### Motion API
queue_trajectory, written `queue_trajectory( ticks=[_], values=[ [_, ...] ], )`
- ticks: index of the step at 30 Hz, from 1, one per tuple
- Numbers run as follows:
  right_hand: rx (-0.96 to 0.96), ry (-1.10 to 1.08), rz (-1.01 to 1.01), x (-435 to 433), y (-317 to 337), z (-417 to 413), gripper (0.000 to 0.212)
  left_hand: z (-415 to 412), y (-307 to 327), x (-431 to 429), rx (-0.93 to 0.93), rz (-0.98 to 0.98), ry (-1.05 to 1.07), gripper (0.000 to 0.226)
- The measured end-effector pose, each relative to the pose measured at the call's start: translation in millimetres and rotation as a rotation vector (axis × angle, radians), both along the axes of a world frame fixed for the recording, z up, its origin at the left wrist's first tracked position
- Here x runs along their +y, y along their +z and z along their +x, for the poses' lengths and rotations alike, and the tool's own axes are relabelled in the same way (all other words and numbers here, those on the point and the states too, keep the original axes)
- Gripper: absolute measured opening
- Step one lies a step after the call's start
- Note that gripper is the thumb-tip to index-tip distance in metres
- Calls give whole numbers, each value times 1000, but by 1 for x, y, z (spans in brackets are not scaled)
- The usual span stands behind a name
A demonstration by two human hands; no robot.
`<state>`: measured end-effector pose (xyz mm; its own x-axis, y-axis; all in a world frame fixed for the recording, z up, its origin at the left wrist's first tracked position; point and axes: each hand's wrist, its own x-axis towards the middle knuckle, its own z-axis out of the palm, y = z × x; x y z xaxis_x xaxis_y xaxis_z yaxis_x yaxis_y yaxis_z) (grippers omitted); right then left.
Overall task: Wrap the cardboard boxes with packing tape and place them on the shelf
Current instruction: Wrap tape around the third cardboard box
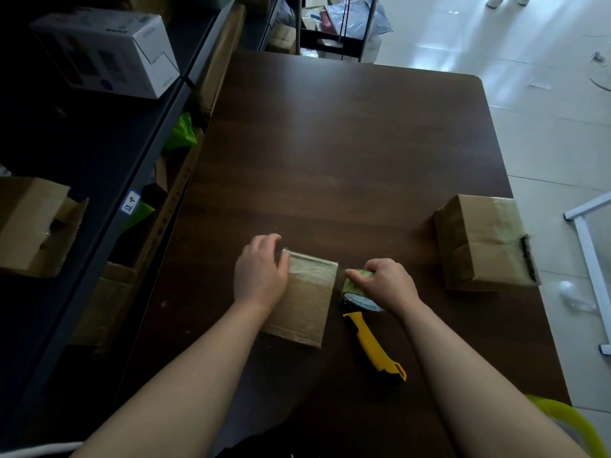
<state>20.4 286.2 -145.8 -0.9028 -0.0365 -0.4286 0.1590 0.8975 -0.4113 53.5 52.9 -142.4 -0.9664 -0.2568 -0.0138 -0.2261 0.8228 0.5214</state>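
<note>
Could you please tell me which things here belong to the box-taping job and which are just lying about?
In use: small cardboard box, held by the left hand; tape roll, gripped by the right hand; yellow cutter, probably for the tape; taped box at the table's right edge; shelf.
Lying about: white box; open carton; green bag.

The label (130,202) on the shelf (99,133) is unreadable.

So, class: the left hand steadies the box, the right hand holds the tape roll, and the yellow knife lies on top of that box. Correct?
No. The head view shows the yellow knife on the table, right of the box; the rest stands.
</note>
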Motion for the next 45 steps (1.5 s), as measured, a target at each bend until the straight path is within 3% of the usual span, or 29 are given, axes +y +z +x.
queue_trajectory(
  ticks=[8,11,15,18,21,23,26,29,35,39,45],
  values=[
    [-8,5,-23,-2,-5,7,41,14,-9,24,-215,-56,-115,53],
    [13,9,-32,-5,-4,8,44,14,-1,32,-298,-53,-24,65],
    [19,13,-45,-5,-4,9,46,30,2,48,-402,-276,-61,122],
    [27,38,-23,-4,-4,10,44,36,-1,56,-496,-229,-25,146],
    [85,5,-80,1,7,4,55,19,1,45,-489,-51,60,140],
    [169,-19,-229,1,22,-5,63,4,5,29,-449,125,99,131],
    [207,20,-392,-4,41,-21,55,-4,1,9,-391,433,150,121],
    [218,64,-344,0,40,-30,48,2,-6,-4,-381,622,178,109],
    [156,38,-369,-3,10,-24,49,4,-7,-20,-373,778,182,120],
    [144,90,-250,-15,-1,-27,57,7,-10,-28,-378,828,210,118],
    [75,69,-259,-33,-16,-34,58,5,-15,-38,-401,950,243,117]
  ],
)
